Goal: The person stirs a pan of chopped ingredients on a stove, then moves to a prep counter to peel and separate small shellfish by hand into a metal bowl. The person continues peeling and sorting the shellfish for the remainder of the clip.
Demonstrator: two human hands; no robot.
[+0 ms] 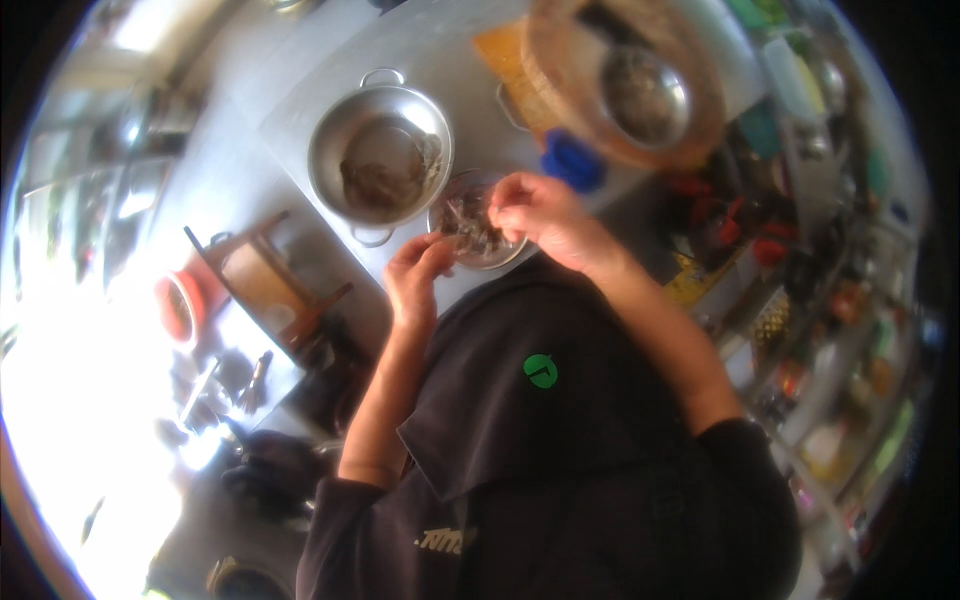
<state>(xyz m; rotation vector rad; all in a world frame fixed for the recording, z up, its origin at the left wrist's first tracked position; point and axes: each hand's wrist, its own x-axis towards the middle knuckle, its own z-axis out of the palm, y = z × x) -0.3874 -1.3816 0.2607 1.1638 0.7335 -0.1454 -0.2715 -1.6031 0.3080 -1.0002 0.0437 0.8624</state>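
Note:
My left hand (416, 277) is at the near-left rim of a small round metal bowl (501, 262). A small, translucent greyish piece (463, 244) shows at its fingertips, too blurred to name. My right hand (547, 217) is over the bowl's right side, thumb and fingertips pinched together. Whether anything sits in that pinch is hard to see. Thin grey and dark pieces (474, 217) lie in the bowl, possibly shrimp or shells. Just beyond, to the left, stands a larger two-handled stainless steel pan (330, 139) with a brownish-grey heap (382, 176) at its bottom.
A round wooden chopping block (555, 82) bears a metal bowl (645, 97) and a dark-handled cleaver. Beside it lies a blue cloth (572, 161) on the steel table (469, 90). A wooden stool (266, 277) and an orange basin (180, 309) stand left. Crowded shelves (817, 360) line the right.

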